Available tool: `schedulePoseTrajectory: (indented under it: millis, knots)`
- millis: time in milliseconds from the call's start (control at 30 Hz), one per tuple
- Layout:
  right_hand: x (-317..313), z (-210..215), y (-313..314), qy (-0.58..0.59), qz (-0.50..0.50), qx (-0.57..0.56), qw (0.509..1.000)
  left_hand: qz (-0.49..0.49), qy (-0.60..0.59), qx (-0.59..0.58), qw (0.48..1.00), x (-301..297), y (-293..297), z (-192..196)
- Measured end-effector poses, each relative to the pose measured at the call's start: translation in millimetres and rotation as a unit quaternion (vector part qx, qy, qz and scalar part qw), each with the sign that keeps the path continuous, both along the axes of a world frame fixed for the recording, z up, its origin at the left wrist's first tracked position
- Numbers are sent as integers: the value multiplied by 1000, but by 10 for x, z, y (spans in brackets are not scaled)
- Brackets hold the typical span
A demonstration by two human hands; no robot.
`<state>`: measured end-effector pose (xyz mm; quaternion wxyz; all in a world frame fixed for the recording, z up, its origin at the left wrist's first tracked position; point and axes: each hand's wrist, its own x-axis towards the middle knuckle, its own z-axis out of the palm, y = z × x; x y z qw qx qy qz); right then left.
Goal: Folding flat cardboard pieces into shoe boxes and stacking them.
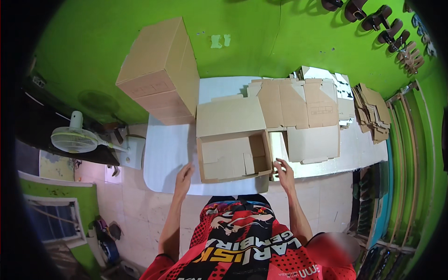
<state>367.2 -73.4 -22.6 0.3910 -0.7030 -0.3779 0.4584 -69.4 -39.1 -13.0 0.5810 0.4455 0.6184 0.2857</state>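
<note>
An open brown cardboard box point(233, 156) stands on the white table point(165, 149) right in front of me, its lid flap folded back toward the wall. My left hand point(183, 176) rests flat on the table just left of the box's near corner, fingers apart, holding nothing. My right hand point(283, 169) touches the box's right near corner with spread fingers. Inside the box I see only folded bottom flaps.
A stack of closed cardboard boxes point(161, 74) stands at the table's far left against the green wall. Flat unfolded cartons point(298, 105) lie right of the open box, with more piled flat pieces point(373, 112) at the far right. A white fan point(74, 137) stands left.
</note>
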Motion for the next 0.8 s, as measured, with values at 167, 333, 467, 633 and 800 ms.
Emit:
schedulePoseTrajectory:
  millis: [167, 333, 467, 633, 800]
  knots:
    - [37, -50, 449, -94, 13, 111, 989, 49, 76, 130, 987, 235, 407, -92]
    - [-117, -126, 692, -131, 121, 118, 977, 15, 132, 179, 975, 478, 583, -397]
    - [-188, -146, 634, -158, 103, 75, 979, 2, 124, 166, 978, 478, 593, -472]
    - [-181, -101, 465, -129, 106, 70, 983, -40, 117, 158, 980, 295, 701, -299]
    - [-43, 52, 231, -86, 92, 102, 987, -8, 85, 144, 986, 104, 589, -148]
